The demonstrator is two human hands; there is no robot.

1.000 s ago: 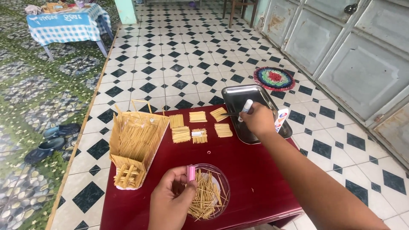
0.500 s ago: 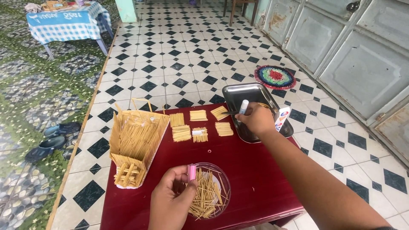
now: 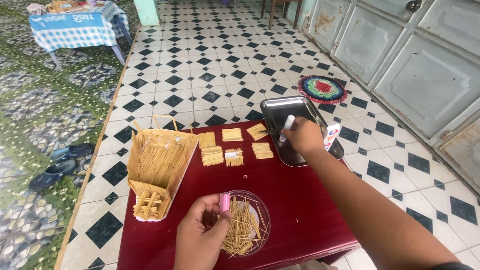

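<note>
Glue tube: the white glue tube (image 3: 288, 125) is gripped in the right hand (image 3: 303, 136), above the near-left part of the metal tray (image 3: 280, 107).
Tube axis: roughly upright, tilted a little, its rounded top end up and away from the wrist; the lower end is hidden in the fist.
Right hand: closed around the tube; a thin dark tool (image 3: 270, 132) sticks out leftward from it, grip detail unclear.
Tray contents: a second white tube with red and blue print (image 3: 331, 136) lies just right of the right hand; the rest is hidden or bare.
Left hand (image 3: 200, 235): pinches a small pink cap (image 3: 225, 202) between thumb and fingers.
Clear dish (image 3: 264, 215): just right of the left hand, holding a loose heap of toothpicks (image 3: 242, 231).
Toothpick panels (image 3: 232, 145): five flat bundles on the red table (image 3: 290, 200), between the two hands.
Toothpick house (image 3: 157, 167): left of both hands, at the table's left edge.
</note>
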